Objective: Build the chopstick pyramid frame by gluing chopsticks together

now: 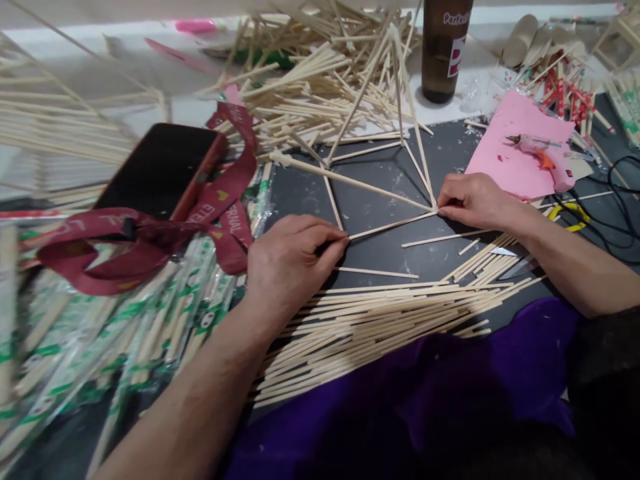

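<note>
A frame of thin bamboo sticks [373, 188] stands on the dark table [380, 253], its sticks rising to a peak near the top. My left hand [290, 263] pinches the near-left joint of the frame, fingers closed on the end of one stick [390, 225]. My right hand [473, 200] is closed in a pinch on the right joint, where that same stick meets others. A row of loose sticks [380, 327] lies between my arms, above a purple cloth [450, 393].
A big heap of sticks [320, 73] lies at the back. A black phone [160, 170] with a dark red lanyard [150, 247] rests on wrapped chopstick packs [100, 333] at left. A dark bottle [445, 47], pink sheet [510, 153] and glue gun [545, 153] sit at right.
</note>
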Demonstrator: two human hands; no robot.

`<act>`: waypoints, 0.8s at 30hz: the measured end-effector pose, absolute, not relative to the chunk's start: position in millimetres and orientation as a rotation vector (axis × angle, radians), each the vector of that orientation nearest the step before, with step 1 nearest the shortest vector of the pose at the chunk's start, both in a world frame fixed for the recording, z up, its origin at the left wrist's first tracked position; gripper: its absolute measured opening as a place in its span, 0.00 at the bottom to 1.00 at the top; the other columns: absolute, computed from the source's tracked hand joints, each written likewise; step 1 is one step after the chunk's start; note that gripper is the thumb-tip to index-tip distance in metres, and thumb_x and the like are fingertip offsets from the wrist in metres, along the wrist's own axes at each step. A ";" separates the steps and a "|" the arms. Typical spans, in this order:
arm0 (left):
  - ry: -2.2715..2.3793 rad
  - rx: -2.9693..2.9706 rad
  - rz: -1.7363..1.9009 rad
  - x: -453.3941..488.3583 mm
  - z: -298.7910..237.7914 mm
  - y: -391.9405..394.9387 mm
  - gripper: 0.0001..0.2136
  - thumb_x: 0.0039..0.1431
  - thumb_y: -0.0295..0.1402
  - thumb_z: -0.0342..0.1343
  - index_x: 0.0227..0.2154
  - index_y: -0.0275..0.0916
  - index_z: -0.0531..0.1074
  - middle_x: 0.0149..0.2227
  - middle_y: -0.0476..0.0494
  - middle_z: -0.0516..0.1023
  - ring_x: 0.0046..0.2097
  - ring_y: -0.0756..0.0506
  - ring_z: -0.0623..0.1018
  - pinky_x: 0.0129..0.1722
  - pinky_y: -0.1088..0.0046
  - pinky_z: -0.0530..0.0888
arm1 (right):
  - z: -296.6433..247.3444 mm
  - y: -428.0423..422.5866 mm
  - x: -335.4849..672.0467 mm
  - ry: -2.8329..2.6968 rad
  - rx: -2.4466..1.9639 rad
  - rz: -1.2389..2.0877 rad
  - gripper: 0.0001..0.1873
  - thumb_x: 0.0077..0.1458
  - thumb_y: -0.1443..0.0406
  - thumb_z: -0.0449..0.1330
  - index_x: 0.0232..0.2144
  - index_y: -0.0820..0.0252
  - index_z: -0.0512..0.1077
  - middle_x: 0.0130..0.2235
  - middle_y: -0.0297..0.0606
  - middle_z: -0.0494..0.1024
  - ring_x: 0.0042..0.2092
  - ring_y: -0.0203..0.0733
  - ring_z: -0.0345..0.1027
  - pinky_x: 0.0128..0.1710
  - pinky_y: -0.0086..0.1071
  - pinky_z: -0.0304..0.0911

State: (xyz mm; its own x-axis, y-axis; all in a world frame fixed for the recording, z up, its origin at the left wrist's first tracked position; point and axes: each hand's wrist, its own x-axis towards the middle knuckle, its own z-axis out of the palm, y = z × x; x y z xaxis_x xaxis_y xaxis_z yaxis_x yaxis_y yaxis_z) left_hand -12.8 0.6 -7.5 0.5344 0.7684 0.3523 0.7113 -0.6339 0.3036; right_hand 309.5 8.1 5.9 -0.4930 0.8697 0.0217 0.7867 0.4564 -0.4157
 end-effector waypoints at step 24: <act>1.052 2.956 0.744 -9.6 46.8 -16.8 0.17 0.70 0.40 0.51 0.34 0.37 0.81 0.35 0.44 0.86 0.37 0.44 0.84 0.34 0.71 0.76 | 84.0 -32.3 358.9 -2.105 -1.469 0.632 0.07 0.54 0.65 0.62 0.27 0.61 0.78 0.26 0.33 0.76 0.29 0.32 0.67 0.31 0.28 0.60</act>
